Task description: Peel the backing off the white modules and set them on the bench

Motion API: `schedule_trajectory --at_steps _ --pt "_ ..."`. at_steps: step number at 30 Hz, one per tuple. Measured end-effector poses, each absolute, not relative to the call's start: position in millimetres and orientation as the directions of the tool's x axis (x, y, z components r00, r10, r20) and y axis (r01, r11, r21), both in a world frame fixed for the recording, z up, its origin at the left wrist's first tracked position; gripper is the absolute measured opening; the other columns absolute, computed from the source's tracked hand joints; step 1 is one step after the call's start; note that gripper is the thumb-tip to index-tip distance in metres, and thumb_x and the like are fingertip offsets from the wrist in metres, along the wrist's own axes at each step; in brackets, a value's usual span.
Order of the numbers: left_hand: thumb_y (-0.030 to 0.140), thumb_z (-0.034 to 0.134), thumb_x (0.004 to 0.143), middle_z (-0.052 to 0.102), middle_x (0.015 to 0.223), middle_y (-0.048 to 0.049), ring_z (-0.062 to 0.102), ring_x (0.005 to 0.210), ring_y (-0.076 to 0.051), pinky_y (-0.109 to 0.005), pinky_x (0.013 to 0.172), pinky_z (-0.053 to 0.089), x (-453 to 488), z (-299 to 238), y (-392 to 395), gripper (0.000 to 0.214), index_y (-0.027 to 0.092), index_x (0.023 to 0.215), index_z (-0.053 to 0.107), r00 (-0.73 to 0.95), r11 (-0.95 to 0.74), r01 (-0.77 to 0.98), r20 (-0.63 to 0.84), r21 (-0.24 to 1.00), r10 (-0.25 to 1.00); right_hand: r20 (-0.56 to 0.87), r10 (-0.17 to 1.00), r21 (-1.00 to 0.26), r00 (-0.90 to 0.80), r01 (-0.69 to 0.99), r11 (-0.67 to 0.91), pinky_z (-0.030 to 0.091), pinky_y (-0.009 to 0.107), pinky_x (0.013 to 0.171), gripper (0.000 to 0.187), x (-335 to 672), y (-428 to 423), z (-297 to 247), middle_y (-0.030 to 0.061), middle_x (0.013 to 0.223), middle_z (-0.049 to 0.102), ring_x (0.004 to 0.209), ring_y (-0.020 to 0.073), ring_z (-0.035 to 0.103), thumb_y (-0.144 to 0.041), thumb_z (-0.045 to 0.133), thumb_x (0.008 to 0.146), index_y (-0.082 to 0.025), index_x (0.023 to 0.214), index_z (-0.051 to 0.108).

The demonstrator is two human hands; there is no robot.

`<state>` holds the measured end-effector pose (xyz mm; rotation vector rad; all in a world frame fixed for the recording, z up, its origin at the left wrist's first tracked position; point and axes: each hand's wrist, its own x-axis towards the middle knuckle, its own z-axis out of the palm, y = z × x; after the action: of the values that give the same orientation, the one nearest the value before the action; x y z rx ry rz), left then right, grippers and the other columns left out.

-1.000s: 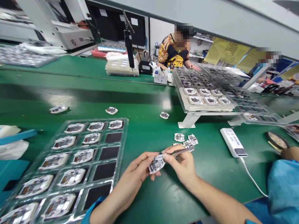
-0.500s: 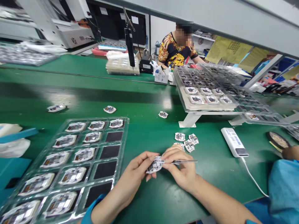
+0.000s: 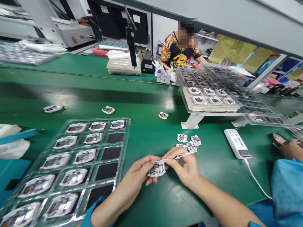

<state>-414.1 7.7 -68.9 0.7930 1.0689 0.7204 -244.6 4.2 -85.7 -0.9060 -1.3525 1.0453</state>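
Observation:
Low in the middle of the view, my left hand (image 3: pixel 139 170) grips a small white device housing (image 3: pixel 156 168) with a circuit board inside. My right hand (image 3: pixel 183 167) is closed on slim metal tweezers (image 3: pixel 187 154), whose joined end points right. Its fingertips meet the housing's upper right edge; the tweezer tips are hidden there. Just beyond this hand lie several similar housings (image 3: pixel 195 140), grouped on the green work surface (image 3: pixel 151 205). To the left of my hands is a clear plastic tray (image 3: pixel 127 135) with housings in two columns and dark bare pockets in the right column.
Single housings (image 3: pixel 108 110) lie spaced along the far green strip. Stacked trays (image 3: pixel 189 107) stand on a white raised rack at right. A white corded box (image 3: pixel 238 143) lies below it. Another person's hand (image 3: pixel 292 148) is at a round dish (image 3: pixel 278 138). A co-worker (image 3: pixel 178 50) sits opposite.
The tweezers have swung so their joined end sits higher, and the housing has tilted to show more of its inside. Housings on the far strip shifted left. The neighbour's hand came further into view.

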Motion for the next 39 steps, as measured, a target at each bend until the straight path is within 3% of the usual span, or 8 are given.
schedule_trajectory --at_steps 5,13,18,21,26,32,39 --pt "0.048 0.070 0.077 0.062 0.064 -0.0005 0.050 0.054 -0.012 -0.023 0.049 0.033 -413.9 -69.2 6.4 0.036 0.014 0.086 0.072 0.305 0.509 -0.105 -0.459 0.855 0.834 0.226 0.973 -0.968 -0.051 -0.127 0.218 0.058 0.029 0.057 0.012 -245.1 4.2 -83.2 0.0036 0.081 0.074 0.065 0.0169 0.070 -0.032 0.071 0.086 -0.022 0.082 0.065" --pt "0.054 0.068 0.075 0.058 0.054 0.0024 0.045 0.052 -0.012 -0.023 0.049 0.030 -413.0 -69.5 9.9 0.042 0.014 0.088 0.070 0.311 0.489 -0.038 -0.454 0.872 0.835 0.402 0.914 -0.914 -0.054 0.028 0.404 0.059 0.030 0.067 0.003 -244.5 2.8 -86.9 0.0053 0.082 0.073 0.076 0.0183 0.072 -0.021 0.069 0.087 -0.021 0.085 0.067" --pt "0.058 0.068 0.072 0.056 0.053 0.0038 0.044 0.051 -0.011 -0.023 0.049 0.028 -413.3 -72.5 10.3 0.045 0.014 0.085 0.068 0.313 0.487 0.005 -0.464 0.873 0.829 0.412 0.904 -0.902 -0.117 0.087 0.423 0.059 0.033 0.074 0.004 -242.1 3.7 -82.7 0.0058 0.084 0.075 0.080 0.0191 0.073 -0.017 0.070 0.086 -0.021 0.085 0.069" --pt "0.059 0.070 0.071 0.056 0.055 0.0048 0.044 0.051 -0.010 -0.022 0.049 0.027 -413.8 -72.7 10.5 0.047 0.015 0.085 0.068 0.302 0.504 0.007 -0.482 0.864 0.823 0.339 0.927 -0.936 -0.163 0.044 0.350 0.060 0.032 0.073 0.003 -239.6 5.4 -81.5 0.0055 0.086 0.075 0.080 0.0189 0.073 -0.019 0.071 0.086 -0.021 0.085 0.069" --pt "0.061 0.072 0.068 0.060 0.062 0.0033 0.045 0.052 -0.008 -0.021 0.051 0.030 -414.3 -70.1 11.1 0.049 0.015 0.083 0.068 0.299 0.531 -0.008 -0.504 0.848 0.810 0.188 0.966 -0.972 -0.177 -0.176 0.156 0.060 0.027 0.062 0.010 -238.9 9.0 -86.0 0.0018 0.086 0.073 0.065 0.0139 0.072 -0.028 0.072 0.086 -0.021 0.087 0.065" --pt "0.061 0.073 0.068 0.058 0.060 0.0040 0.043 0.050 -0.008 -0.021 0.049 0.027 -414.5 -70.1 9.1 0.048 0.015 0.082 0.068 0.293 0.527 -0.007 -0.502 0.850 0.814 0.245 0.964 -0.967 -0.100 -0.104 0.235 0.062 0.028 0.066 0.014 -241.0 7.8 -86.0 0.0034 0.083 0.075 0.075 0.0168 0.074 -0.032 0.073 0.085 -0.021 0.082 0.066" --pt "0.063 0.073 0.066 0.056 0.061 0.0049 0.043 0.053 -0.009 -0.021 0.055 0.033 -412.2 -68.7 8.7 0.050 0.015 0.082 0.069 0.267 0.544 -0.008 -0.523 0.839 0.810 0.338 0.933 -0.940 -0.127 0.013 0.342 0.061 0.033 0.074 0.006 -240.7 5.2 -82.8 0.0039 0.082 0.076 0.077 0.0180 0.074 -0.024 0.070 0.087 -0.022 0.082 0.067"
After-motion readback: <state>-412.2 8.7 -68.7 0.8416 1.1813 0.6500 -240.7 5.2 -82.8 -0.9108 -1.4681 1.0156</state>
